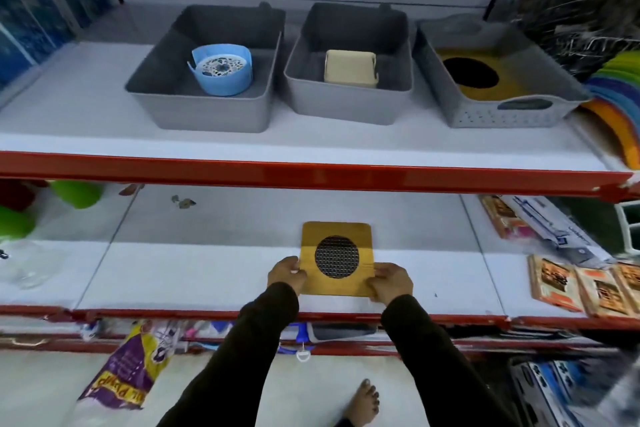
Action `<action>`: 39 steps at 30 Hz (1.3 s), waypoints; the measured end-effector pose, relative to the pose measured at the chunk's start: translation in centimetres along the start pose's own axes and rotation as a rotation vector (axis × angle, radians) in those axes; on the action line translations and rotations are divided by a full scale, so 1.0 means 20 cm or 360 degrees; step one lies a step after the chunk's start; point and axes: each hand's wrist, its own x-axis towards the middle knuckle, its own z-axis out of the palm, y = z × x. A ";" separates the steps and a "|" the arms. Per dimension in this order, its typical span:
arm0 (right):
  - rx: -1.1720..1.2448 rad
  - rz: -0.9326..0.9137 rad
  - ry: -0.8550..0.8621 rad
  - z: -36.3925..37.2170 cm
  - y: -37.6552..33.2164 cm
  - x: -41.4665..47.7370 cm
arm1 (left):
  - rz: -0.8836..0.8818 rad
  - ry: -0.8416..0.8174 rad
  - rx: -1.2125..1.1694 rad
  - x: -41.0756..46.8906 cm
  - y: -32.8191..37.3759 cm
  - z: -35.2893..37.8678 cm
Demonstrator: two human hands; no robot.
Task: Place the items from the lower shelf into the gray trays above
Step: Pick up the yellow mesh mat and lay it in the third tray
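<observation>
Both hands were closed on the pack (336, 258) — a flat yellow card with a dark mesh disc in its round window. The left hand (284, 272) pinched the pack's near left edge, thumb on top; the right hand (391, 281) pinched its near right corner the same way. The pack sat low over the lower shelf (207, 263), near the front lip; whether it rested on the shelf or had lifted just clear could not be told.

Above the pack stood three gray trays. The right tray (502, 80), up and to the right of the pack, held what looked like a matching yellow card with a dark disc, so that was probably the pack's home. The middle tray (349, 59), straight above the pack, held a cream box (349, 71); the left tray (204, 69) held a blue tub (221, 69).

The risks lay in the lift. The upper shelf's red edge (311, 173) ran between the pack and the trays — a pack raised straight up could catch under it and fold or slip from those shallow corner pinches. The card looked thin, so it might sag or flex when carried by its near edge alone. The nearest tray to the pack was the middle one, an easy wrong choice. At the right tray, the pack could snag the rim and sit tilted on the card already there.
</observation>
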 end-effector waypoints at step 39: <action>0.0805 -0.1224 0.0313 -1.12 -0.95 -0.87 | 0.1292 -0.0028 -0.0680 -1.02 1.17 -0.54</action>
